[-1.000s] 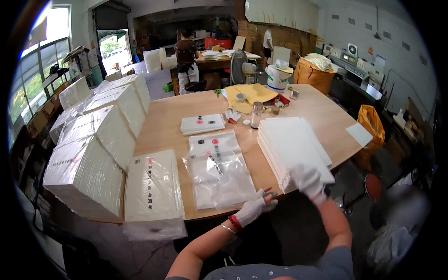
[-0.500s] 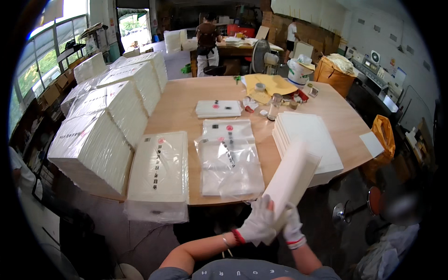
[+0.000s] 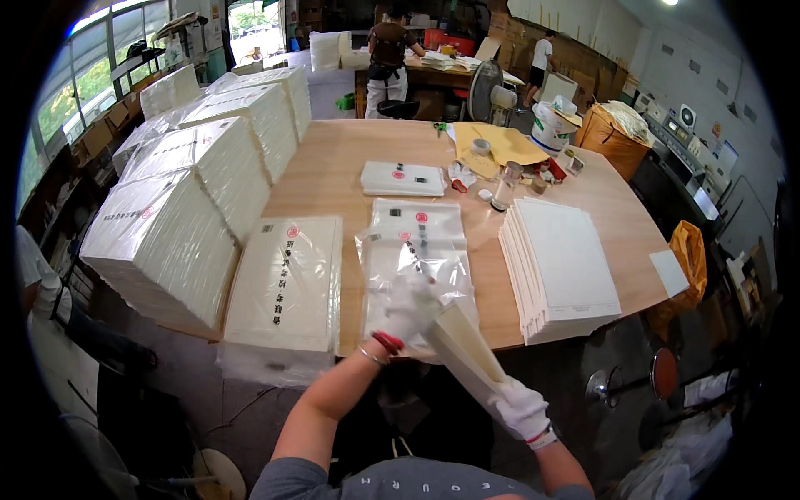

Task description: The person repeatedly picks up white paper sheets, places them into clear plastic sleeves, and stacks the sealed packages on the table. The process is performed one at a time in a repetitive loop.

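White paper sheaf (image 3: 467, 354), bowed, at near edge of table (image 3: 332, 158). Right hand (image 3: 522, 408) pinches its lower end; left hand (image 3: 413, 307) blurred, can't tell grip. Step: sheaf handling, presumably; next move needs both ends supported.

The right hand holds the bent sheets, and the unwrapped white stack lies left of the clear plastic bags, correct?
Wrong side: the head view shows the unwrapped white stack right of the clear plastic bags, not left. The right hand does hold the bent sheets.
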Available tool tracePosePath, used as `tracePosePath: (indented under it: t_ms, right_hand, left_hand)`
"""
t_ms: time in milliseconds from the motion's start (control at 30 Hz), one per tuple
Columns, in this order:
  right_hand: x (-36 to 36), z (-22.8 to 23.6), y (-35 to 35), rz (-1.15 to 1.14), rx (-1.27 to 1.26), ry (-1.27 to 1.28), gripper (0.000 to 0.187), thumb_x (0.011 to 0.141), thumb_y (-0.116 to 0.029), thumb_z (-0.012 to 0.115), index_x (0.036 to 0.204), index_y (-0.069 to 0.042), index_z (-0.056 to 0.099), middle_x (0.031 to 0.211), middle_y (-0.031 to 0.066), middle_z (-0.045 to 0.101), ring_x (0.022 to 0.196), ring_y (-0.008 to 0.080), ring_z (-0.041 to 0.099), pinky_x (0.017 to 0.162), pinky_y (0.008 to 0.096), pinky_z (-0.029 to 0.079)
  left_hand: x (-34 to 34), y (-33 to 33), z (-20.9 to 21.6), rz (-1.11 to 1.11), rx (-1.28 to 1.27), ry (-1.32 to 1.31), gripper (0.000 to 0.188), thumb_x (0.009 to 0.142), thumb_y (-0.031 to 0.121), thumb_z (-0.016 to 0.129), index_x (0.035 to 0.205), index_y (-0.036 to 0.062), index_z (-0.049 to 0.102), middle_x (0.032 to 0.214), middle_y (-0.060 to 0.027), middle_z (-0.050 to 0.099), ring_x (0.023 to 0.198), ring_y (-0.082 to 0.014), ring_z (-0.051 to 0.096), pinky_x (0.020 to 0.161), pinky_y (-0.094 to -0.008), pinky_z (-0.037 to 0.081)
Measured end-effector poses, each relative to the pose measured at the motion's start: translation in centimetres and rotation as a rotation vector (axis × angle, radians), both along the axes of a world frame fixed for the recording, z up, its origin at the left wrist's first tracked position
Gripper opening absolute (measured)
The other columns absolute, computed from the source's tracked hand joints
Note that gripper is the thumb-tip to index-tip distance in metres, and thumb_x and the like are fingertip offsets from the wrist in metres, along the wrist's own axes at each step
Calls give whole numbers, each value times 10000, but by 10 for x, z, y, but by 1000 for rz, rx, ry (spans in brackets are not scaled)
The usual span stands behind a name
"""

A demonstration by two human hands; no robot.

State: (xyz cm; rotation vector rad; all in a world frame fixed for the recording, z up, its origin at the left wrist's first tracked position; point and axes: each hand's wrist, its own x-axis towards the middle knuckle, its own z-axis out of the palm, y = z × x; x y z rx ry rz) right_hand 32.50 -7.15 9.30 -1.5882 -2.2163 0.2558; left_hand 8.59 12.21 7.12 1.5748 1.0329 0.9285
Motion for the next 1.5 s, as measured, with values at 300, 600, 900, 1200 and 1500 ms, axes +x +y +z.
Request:
tracePosePath:
  t_ms: [300, 600, 900, 1200, 1500]
  right_hand:
    - [-21, -37, 63, -481, -344, 154, 521, 783, -382, 639, 1150, -61, 455, 1218, 178, 462, 1007, 345, 553, 790, 436, 463]
    - [-20, -110, 180, -544, -282, -125, 416, 890, -248, 445, 1281, -134, 361, 823, 200, 630, 752, 382, 625, 621, 509, 471]
    - [-14, -85, 94, -309, -451, -103, 766, 836, -183, 490, 1425, -61, 16, 725, 196, 617, 643, 374, 611, 522, 513, 439]
    - [-33, -33, -73, -116, -448, -22, 624, 851, -261, 482, 1387, -22, 269, 713, 193, 611, 522, 352, 569, 419, 485, 408]
    - [-20, -18, -110, 69, -414, 401, 401, 882, -107, 466, 1269, -9, 436, 905, 170, 633, 778, 243, 626, 706, 340, 501]
  left_hand:
    - [37, -66, -43, 22, 600, 558, 533, 721, 161, 636, 1217, 56, 471, 846, -99, 601, 788, -282, 574, 720, -428, 467]
    - [-49, -24, -107, 311, 822, 752, 510, 794, 103, 572, 1280, 72, 420, 1134, -119, 519, 1000, -243, 533, 858, -338, 439]
    - [-60, -78, -99, 449, 185, 111, 386, 782, -62, 481, 1157, 27, 452, 945, -70, 479, 871, -153, 485, 759, -247, 426]
    - [-94, -257, -46, 260, 54, 311, 106, 804, 57, 531, 878, 36, 459, 873, -130, 463, 757, -270, 498, 679, -353, 433]
    - [-100, -276, 42, 95, -163, 601, 117, 745, 38, 600, 846, 28, 541, 807, -141, 598, 740, -294, 610, 625, -377, 481]
